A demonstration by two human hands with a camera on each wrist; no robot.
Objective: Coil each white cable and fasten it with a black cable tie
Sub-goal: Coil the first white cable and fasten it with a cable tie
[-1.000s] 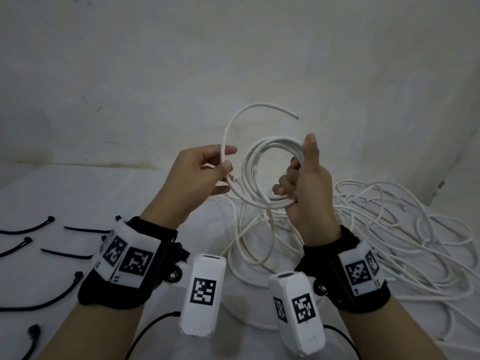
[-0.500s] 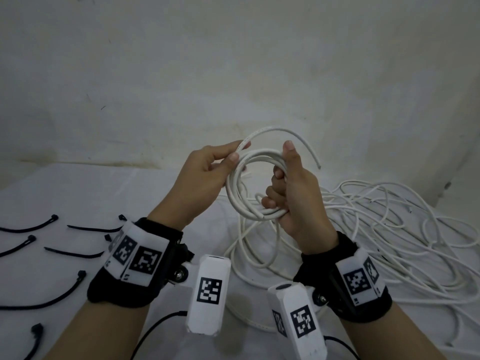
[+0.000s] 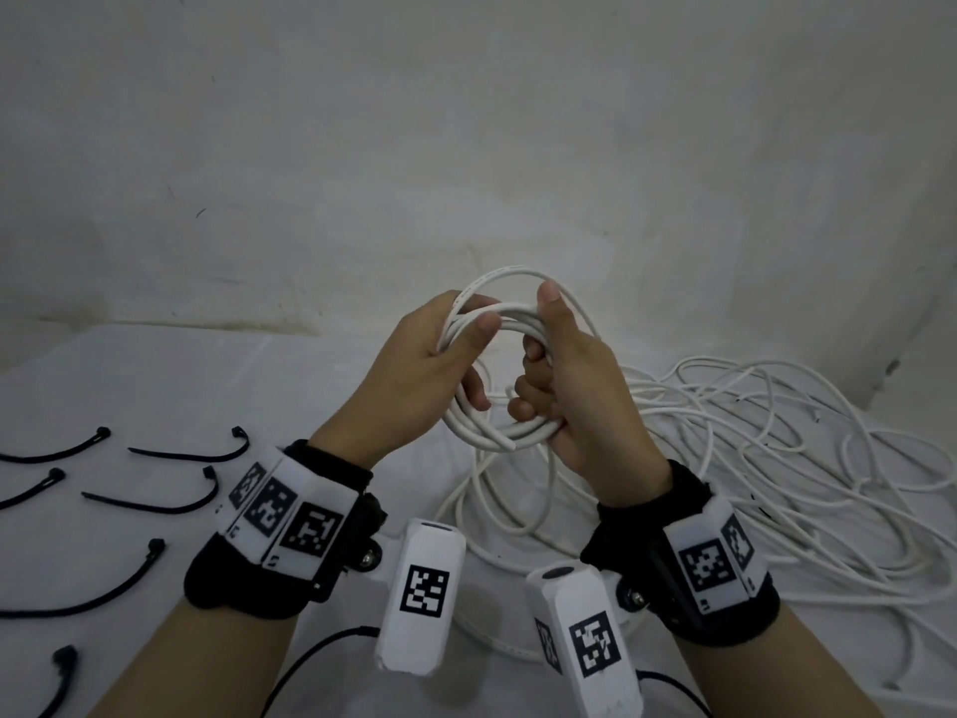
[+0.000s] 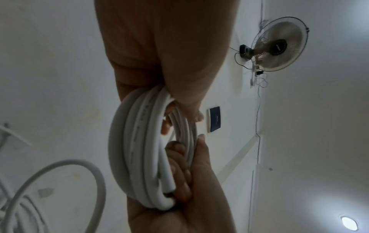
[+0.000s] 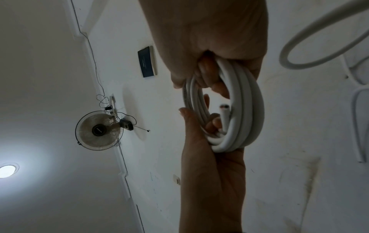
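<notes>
Ties (image 3: 160,502), black and loose, lie on the white surface (image 3: 310,386) left of the left hand (image 3: 414,375). That hand grips the coiled white cable (image 3: 497,437) from the left; the right hand (image 3: 569,386) grips its right side, thumb up over the top. Uncoiled white cable (image 3: 777,458) sprawls right of the right hand.

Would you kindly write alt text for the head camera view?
Both hands, left hand and right hand, grip a small coil of white cable above a white table. Loose white cable lies tangled at right; black cable ties lie at left.
</notes>
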